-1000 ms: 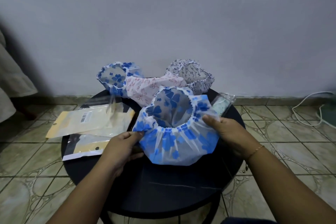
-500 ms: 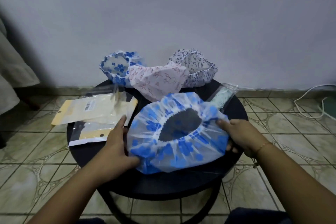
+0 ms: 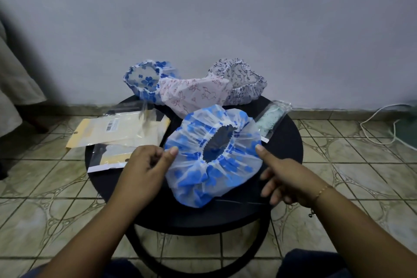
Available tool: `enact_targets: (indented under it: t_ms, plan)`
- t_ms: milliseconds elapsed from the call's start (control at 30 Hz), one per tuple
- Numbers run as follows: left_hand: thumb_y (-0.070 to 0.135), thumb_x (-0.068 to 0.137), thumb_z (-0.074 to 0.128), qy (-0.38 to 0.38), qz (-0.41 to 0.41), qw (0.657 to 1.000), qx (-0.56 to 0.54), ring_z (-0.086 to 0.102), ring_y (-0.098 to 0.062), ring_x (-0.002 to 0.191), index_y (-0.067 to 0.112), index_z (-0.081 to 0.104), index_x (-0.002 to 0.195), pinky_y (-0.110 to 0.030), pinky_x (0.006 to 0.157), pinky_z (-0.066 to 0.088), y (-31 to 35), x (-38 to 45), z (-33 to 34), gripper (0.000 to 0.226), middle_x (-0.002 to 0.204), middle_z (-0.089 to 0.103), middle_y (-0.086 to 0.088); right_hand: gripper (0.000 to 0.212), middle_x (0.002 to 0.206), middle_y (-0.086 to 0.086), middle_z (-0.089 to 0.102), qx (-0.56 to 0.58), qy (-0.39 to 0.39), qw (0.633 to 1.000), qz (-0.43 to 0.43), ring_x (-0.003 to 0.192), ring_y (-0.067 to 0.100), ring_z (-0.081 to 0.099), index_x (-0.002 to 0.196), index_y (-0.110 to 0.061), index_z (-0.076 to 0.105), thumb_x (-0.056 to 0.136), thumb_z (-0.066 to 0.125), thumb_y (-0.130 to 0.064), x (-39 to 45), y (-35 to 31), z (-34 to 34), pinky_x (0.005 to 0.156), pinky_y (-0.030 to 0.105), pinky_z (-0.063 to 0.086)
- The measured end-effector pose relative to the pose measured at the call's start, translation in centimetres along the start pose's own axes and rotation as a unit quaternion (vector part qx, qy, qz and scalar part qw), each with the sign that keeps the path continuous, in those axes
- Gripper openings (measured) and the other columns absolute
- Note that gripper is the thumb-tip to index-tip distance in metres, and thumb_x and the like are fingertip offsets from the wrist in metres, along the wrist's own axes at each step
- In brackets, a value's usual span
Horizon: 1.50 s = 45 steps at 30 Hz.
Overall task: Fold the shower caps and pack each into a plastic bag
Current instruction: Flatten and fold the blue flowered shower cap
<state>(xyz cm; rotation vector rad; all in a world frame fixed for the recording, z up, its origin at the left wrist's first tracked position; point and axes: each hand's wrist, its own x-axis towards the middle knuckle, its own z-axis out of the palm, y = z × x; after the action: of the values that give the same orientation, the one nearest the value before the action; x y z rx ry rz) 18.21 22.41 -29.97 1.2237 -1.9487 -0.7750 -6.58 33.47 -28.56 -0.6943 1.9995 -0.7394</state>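
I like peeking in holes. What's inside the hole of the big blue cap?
Through the blue cap's hole you see only dark, probably the black table. The cap covers everything else beneath it.

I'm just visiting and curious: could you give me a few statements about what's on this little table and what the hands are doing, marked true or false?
1. Both hands hold the near blue cap. True: left hand, right hand.
2. The table is white. False: it is black and round.
3. Three more caps lie at the far edge. True: blue, pink, dark-patterned.
4. The near cap is already bagged. False: it lies spread open, opening upward.
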Motion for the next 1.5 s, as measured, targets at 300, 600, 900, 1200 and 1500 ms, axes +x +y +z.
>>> enact_targets:
  t_ms: [300,600,900,1200,1500]
  plan:
    - [0.008,0.082,0.069,0.003,-0.136,0.984,-0.115,0.05,-0.021,0.053,0.016,0.046,0.073,-0.032,0.056,0.043,-1.7,1.5,-0.3,0.026,0.071,0.057,-0.007,0.024,0.066,0.006,0.068,0.09,-0.061,0.994,-0.009,0.038,0.011,0.056,0.101,-0.008,0.058,0.093,0.053,-0.03,0.1,0.6,0.6,0.032,0.013,0.028]
    - [-0.009,0.082,0.062,-0.105,-0.164,0.978,-0.073,0.042,-0.021,0.043,0.011,0.045,0.08,-0.023,0.036,0.039,-3.0,1.0,-1.8,0.027,0.07,0.051,-0.011,0.022,0.063,0.009,0.068,0.129,-0.047,0.99,0.021,0.048,0.018,0.063,0.094,-0.004,0.056,0.098,0.042,-0.021,0.3,2.4,-2.8,0.038,0.017,0.039]
    - [0.034,0.073,0.074,-0.321,-0.116,0.94,-0.014,0.056,-0.017,0.052,0.039,0.054,0.113,-0.023,0.048,0.047,0.3,-0.8,-3.5,0.044,0.085,0.067,-0.014,0.056,0.086,0.007,0.071,0.268,-0.076,0.956,-0.094,0.058,0.015,0.065,0.131,-0.01,0.047,0.079,0.062,-0.024,-0.1,1.9,-2.6,0.051,0.028,0.047]
    - [0.069,0.06,0.049,-0.067,-0.093,0.993,0.012,0.045,-0.008,0.042,0.005,0.057,0.052,-0.027,0.051,0.035,2.2,-0.2,-2.7,0.065,0.046,0.05,-0.003,0.089,0.094,0.019,0.064,0.187,0.034,0.976,-0.103,0.06,0.019,0.055,0.148,-0.018,0.015,0.08,0.071,-0.015,1.2,1.8,-1.5,0.047,0.03,0.04]
    - [0.023,0.073,0.078,-0.053,-0.092,0.98,-0.167,0.064,-0.009,0.071,0.018,0.054,0.106,-0.024,0.067,0.048,2.2,1.6,1.6,0.041,0.078,0.067,0.004,0.068,0.108,0.016,0.064,0.136,0.047,0.984,-0.1,0.062,0.022,0.058,0.136,-0.018,0.036,0.079,0.07,-0.003,2.6,1.5,-1.0,0.044,0.029,0.044]
